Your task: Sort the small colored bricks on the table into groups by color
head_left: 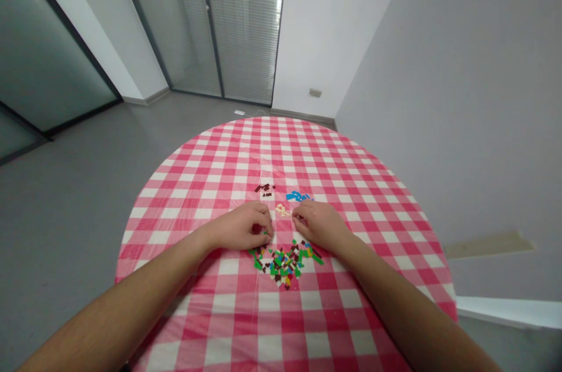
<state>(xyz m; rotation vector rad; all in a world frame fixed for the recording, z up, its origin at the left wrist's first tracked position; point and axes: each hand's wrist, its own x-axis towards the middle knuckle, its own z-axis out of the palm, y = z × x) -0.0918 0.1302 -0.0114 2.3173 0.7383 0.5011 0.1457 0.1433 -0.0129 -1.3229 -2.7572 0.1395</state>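
A mixed pile of small toy building bricks [283, 264], green, brown, white, blue and yellow, lies on the table in front of me. My left hand [246, 226] is at the pile's upper left edge, thumb and fingers curled together; whatever they hold is hidden. Just right of a small cream group of bricks [280, 208], my right hand [322, 224] has its fingertips pinched together, and I cannot make out anything between them. Beyond my hands are a dark brown group of bricks [265, 188] and a blue group of bricks [298, 196], the blue one close to my right knuckles.
The round table wears a red and white checked cloth [211, 167] under a shiny clear cover. Behind it stand glass partitions with blinds [243, 21] and a white wall [325, 27]. A white power strip [239, 112] rests on the grey floor.
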